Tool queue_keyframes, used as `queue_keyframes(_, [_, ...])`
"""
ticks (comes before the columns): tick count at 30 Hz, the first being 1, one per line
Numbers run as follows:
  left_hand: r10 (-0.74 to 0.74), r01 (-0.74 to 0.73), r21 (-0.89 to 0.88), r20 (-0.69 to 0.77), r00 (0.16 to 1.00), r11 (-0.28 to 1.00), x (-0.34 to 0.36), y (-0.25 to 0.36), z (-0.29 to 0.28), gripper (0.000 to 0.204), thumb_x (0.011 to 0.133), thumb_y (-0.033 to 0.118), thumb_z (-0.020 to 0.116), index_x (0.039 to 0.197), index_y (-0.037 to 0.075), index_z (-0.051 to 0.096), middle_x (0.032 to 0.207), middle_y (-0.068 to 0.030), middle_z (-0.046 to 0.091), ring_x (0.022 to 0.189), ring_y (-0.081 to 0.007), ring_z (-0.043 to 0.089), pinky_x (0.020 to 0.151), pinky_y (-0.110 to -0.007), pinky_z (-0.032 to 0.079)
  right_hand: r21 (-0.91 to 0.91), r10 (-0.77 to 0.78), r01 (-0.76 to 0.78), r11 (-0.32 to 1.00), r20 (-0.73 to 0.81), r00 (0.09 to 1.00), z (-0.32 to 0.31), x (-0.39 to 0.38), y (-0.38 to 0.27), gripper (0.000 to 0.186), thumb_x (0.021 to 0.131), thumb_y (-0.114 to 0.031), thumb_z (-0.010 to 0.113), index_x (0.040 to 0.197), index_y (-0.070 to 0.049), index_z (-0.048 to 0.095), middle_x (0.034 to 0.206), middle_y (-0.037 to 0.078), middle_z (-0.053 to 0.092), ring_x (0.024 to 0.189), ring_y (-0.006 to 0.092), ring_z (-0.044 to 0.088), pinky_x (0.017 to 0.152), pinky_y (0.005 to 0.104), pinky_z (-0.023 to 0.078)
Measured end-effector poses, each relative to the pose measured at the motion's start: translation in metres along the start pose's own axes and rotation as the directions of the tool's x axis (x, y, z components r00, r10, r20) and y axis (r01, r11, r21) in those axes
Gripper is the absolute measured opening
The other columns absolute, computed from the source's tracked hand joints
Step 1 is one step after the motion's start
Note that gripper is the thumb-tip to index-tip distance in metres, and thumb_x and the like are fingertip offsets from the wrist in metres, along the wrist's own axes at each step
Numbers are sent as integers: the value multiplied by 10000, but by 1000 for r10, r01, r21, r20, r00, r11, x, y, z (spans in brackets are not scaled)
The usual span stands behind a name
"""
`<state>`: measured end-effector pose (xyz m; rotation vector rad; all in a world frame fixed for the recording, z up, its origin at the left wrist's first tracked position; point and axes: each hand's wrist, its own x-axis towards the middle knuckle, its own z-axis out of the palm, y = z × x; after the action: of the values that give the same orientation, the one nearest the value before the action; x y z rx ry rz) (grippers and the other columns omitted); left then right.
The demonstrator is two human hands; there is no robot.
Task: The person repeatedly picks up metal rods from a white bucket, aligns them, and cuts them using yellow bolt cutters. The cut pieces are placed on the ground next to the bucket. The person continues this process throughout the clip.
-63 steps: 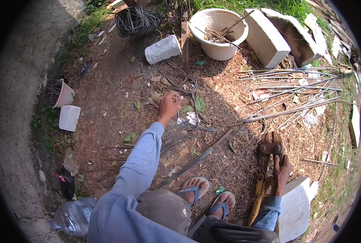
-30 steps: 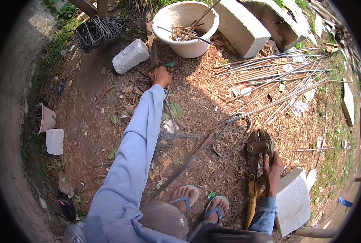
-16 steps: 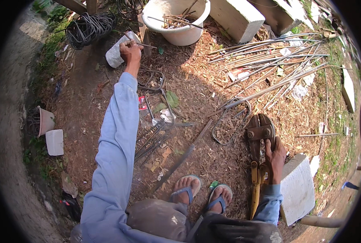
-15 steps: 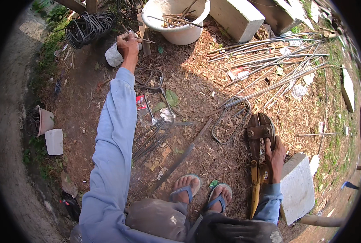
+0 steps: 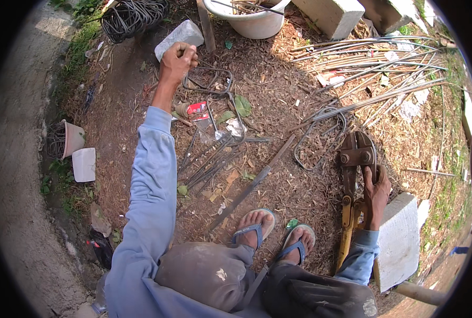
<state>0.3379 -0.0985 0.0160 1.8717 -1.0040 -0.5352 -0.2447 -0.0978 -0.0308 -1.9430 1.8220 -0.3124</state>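
Note:
My left hand (image 5: 176, 64) is closed in a pinch in front of a pale concrete block (image 5: 183, 36); what its fingers hold, if anything, is hidden. Bent square wire stirrups (image 5: 215, 79) lie just to the right of that hand. My right hand (image 5: 377, 192) is wrapped round a bolt cutter (image 5: 357, 159) with dark jaws and yellow handles. Its jaws point away from me, next to another bent stirrup (image 5: 299, 151). Between the hands, several cut rods (image 5: 212, 167) and a long flat bar (image 5: 244, 196) lie on the ground.
A white tub (image 5: 257, 24) with short rods stands at the back. Long rods (image 5: 373, 66) spread at the far right. A coil of dark wire (image 5: 132, 21) lies far left. A concrete block (image 5: 400, 241) is beside my right forearm; a small bucket (image 5: 73, 139) stands at left.
My left hand has come down and nearer from beside the tub; the short rod it held no longer shows. My right hand still grips the bolt cutter. The whole view has shifted.

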Motion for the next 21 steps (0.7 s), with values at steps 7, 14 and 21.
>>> queue_keyframes(7, [-299, 87, 541, 317, 900, 836, -196, -94, 2, 380, 792, 254, 801, 1040, 19, 634, 855, -90, 649, 799, -225, 626, 757, -384, 519, 79, 27, -31, 996, 44, 999, -3, 3, 8, 323, 981, -323, 589, 1120, -33, 614, 1011, 191, 685, 939, 361, 652, 823, 470, 466])
queue_keyframes(14, [-333, 296, 682, -82, 939, 669, -256, -157, -40, 270, 827, 182, 726, 1016, 22, 618, 945, -175, 636, 883, -342, 642, 789, -442, 503, 10, 16, -16, 1000, 6, 1000, 5, 2, 16, 385, 977, -358, 598, 1189, -37, 612, 1083, 200, 675, 980, 376, 646, 865, 464, 471])
queue_keyframes(21, [-162, 15, 647, 168, 972, 762, -247, -137, -30, 189, 888, 175, 626, 972, 8, 598, 962, -215, 618, 918, -428, 602, 841, -475, 474, 21, -26, 26, 999, -7, 1000, 8, 7, 34, 422, 976, -365, 599, 1197, -6, 620, 1066, 223, 691, 983, 369, 668, 848, 469, 487])
